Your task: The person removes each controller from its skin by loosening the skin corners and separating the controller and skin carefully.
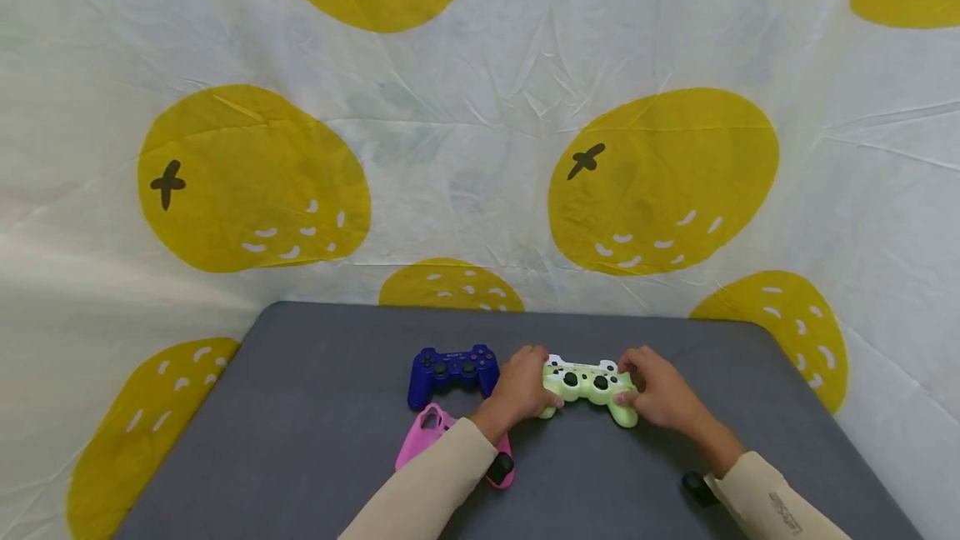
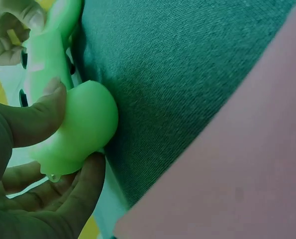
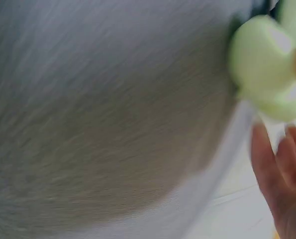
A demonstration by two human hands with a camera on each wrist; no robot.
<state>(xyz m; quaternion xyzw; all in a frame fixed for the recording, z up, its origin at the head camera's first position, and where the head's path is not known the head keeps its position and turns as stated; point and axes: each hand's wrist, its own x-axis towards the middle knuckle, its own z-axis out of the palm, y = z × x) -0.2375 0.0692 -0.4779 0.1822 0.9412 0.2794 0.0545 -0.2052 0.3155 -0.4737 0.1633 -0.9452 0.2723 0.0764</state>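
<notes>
A white game controller in a pale green silicone cover (image 1: 585, 382) is between both hands over the grey table. Its white top edge shows above the green. My left hand (image 1: 522, 382) grips the left end. In the left wrist view, the thumb presses the face of the green cover (image 2: 90, 119) while the fingers curl beneath. At the other end, my right hand (image 1: 656, 386) holds the right grip, thumb on its face and a finger by the top corner. The right wrist view is blurred and shows the rounded green grip (image 3: 262, 57) with the fingers curled near it.
A dark blue game controller (image 1: 422, 386) lies just left of my left hand. Partly under my left forearm is a pink silicone controller cover (image 1: 412, 444). The grey table (image 1: 300, 440) ends at a white cloth (image 1: 465, 182) with yellow fruit shapes.
</notes>
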